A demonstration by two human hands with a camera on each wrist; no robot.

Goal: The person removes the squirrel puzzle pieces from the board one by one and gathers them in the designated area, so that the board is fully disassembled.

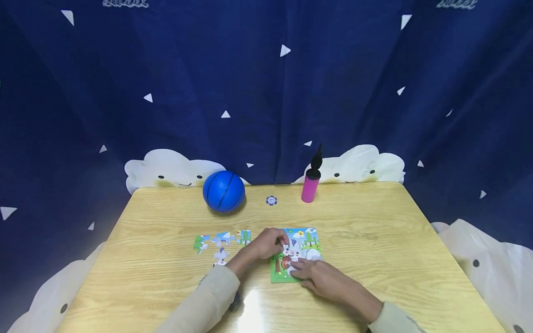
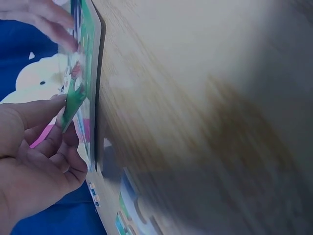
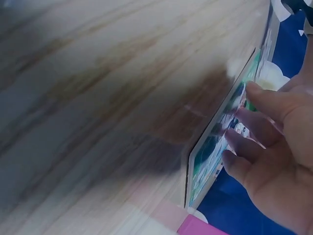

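You are looking at a puzzle board (image 1: 296,253) showing a green border, blue sky, a yellow sun and a white-grey cartoon animal. The loose puzzle pieces (image 1: 222,242) are showing green, blue and white. The table (image 1: 374,231) is glowing pale yellow with wood grain. The ball (image 1: 223,191) is showing bright blue with black lines, the pump (image 1: 310,185) pink with a black top. The backdrop (image 1: 266,92) is showing navy with white triangles and white clouds.

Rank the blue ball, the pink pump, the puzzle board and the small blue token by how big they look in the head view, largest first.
1. Puzzle board, partly covered by the hands, so only roughly ahead of the ball.
2. Blue ball.
3. Pink pump, tall but slim.
4. Small blue token, clearly the smallest.
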